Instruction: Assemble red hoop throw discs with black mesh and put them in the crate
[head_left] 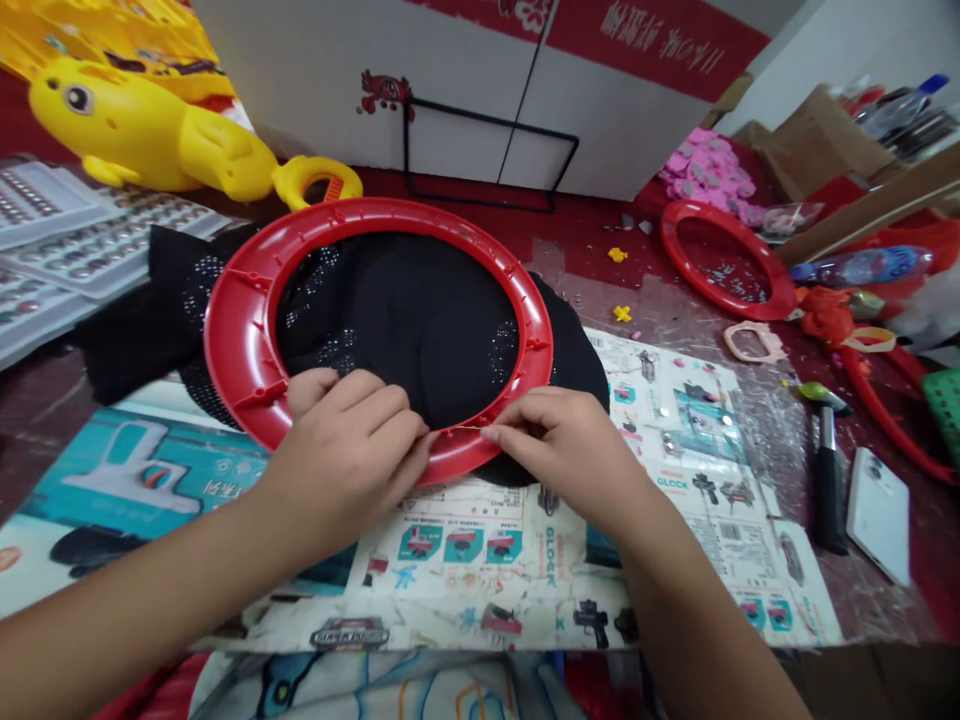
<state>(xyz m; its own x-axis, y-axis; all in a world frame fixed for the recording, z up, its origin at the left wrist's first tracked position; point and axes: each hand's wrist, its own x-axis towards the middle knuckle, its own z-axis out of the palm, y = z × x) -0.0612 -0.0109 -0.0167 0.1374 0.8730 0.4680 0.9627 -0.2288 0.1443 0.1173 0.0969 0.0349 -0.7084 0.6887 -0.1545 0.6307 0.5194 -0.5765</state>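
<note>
Thin strand (pixel 471 428) pinched by R hand (pixel 574 435) over red plastic ring (pixel 238 335); L hand (pixel 352 445) grip can't be told; work prob. unfinished.

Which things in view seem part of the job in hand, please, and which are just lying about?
Likely in use:
red plastic ring, at the left hand
thin pale strand, at the right hand
sparkly black fabric, beneath the ring
printed cardboard underneath

Likely lying about:
yellow toy animal
hammer
white phone
other red ring

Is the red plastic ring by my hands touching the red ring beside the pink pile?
Apart. The head view shows dark red table between the red plastic ring and the red ring beside the pink pile.
</note>
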